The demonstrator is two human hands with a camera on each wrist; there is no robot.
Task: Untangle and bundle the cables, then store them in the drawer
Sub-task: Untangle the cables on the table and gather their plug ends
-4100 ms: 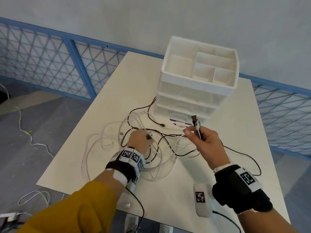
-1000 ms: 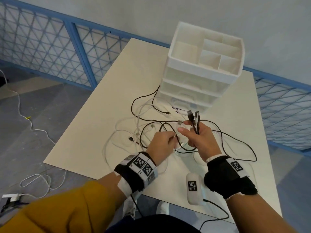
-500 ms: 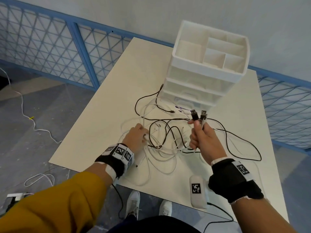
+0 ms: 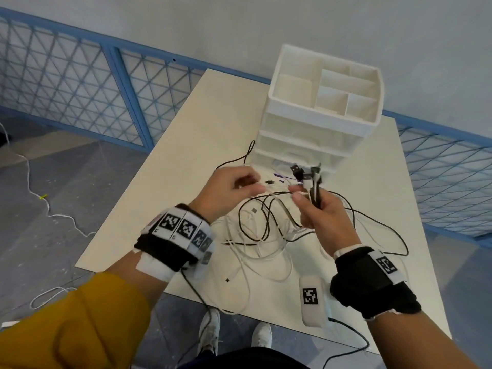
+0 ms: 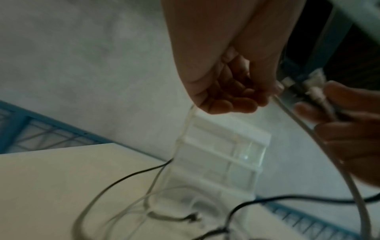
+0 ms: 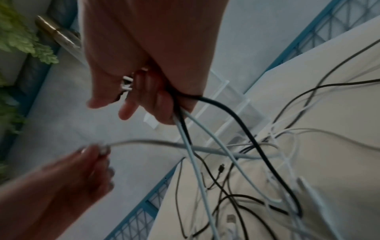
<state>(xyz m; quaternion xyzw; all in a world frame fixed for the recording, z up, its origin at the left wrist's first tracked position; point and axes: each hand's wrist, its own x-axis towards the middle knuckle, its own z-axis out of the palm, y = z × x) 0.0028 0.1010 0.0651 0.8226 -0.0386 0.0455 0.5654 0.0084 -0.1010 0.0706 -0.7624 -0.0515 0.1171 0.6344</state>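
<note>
A tangle of black and white cables [image 4: 255, 235] lies on the white table [image 4: 186, 145] in front of a white drawer unit [image 4: 306, 145] whose drawers are closed. My right hand [image 4: 306, 198] is raised above the tangle and grips a bunch of black and white cable ends, their plugs [image 4: 306, 174] sticking up. In the right wrist view the held cables [image 6: 185, 123] trail down from the right hand [image 6: 144, 104]. My left hand [image 4: 253, 187] pinches one white cable end [image 6: 103, 149] just left of the right hand. The left wrist view shows the left hand [image 5: 267, 95] curled by that cable.
A white device with a marker tag [image 4: 311, 296] and a black lead sits near the table's front edge. A purple item [image 4: 279, 179] shows at the drawer unit's foot. A blue mesh fence [image 4: 80, 83] runs behind. A loose white cable [image 4: 53, 214] lies on the floor.
My left hand has lifted off the tangle on the table with a white cable end and come up beside the right hand. The right hand still holds its bunch of plugs.
</note>
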